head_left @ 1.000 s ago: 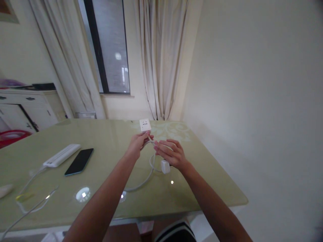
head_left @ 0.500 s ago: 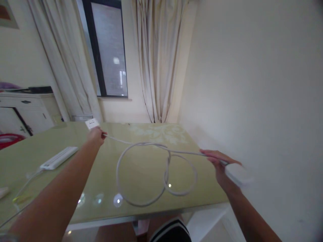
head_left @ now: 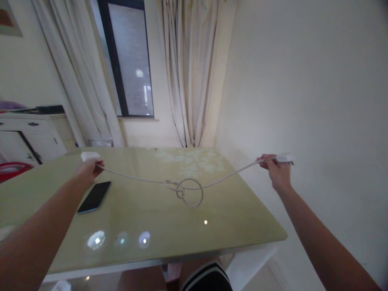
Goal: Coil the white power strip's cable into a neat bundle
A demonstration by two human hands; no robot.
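A white extension cord is stretched between my two hands above the table, sagging slightly. At its middle the cord forms a small loop with a tangle beside it. My left hand is closed on the cord at the left, just below its white socket block. Far to the right, my right hand grips the other end next to a white plug, whose prongs point right. A dark phone lies on the table below my left hand.
The glossy pale green table spans the lower view, its right edge near the wall. Curtains and a window stand behind it. A white cabinet and a red basin are at the left.
My hands have moved apart, the left one leftward and the right one upward. The cord's big loops have shrunk to a small one. The phone has come into view; the white power strip no longer shows.
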